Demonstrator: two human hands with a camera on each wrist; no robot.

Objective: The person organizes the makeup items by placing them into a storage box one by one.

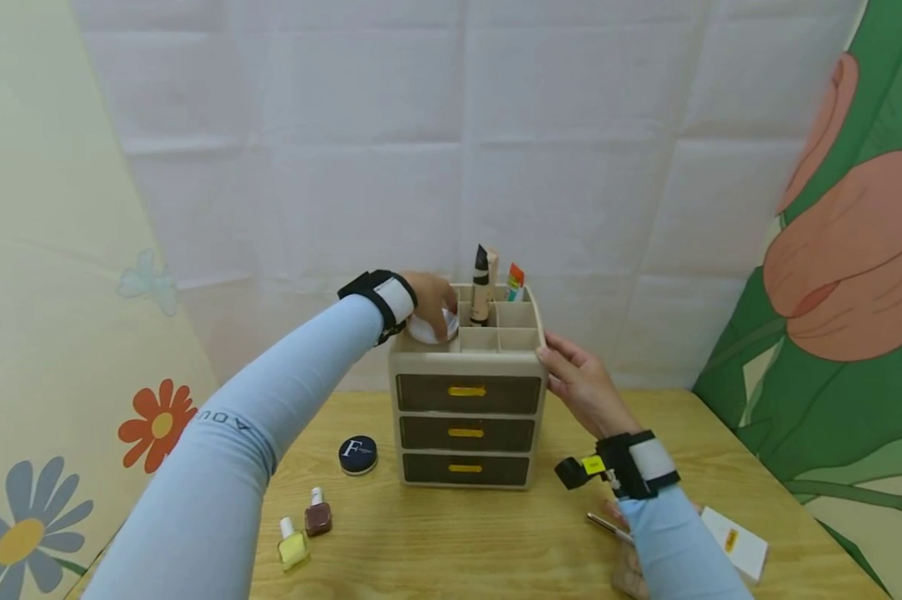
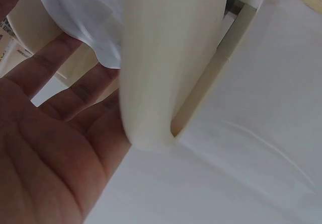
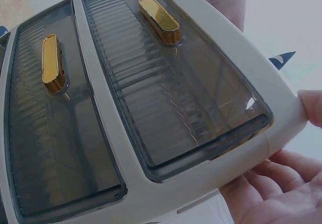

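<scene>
A cream cosmetics organizer [image 1: 466,362] with three dark drawers and yellow handles stands on the table. My left hand [image 1: 430,293] reaches into its left top compartment and holds a white, rounded, glossy item [image 1: 425,330]. In the left wrist view that item [image 2: 90,20] looks like thin translucent plastic, its kind unclear, with the fingers [image 2: 75,95] beside it. My right hand [image 1: 582,385] grips the organizer's upper right side, thumb at the front edge, other fingers along the side. A tube with a black cap [image 1: 480,287] and an orange-topped item [image 1: 514,282] stand in the top compartments.
Left of the organizer lies a round dark compact [image 1: 358,455]. Nearer the front are a dark nail polish bottle [image 1: 318,514] and a yellow one [image 1: 292,546]. A white box [image 1: 736,543] and a slim metallic stick [image 1: 608,527] lie by the right forearm. A white cloth [image 1: 391,167] hangs behind.
</scene>
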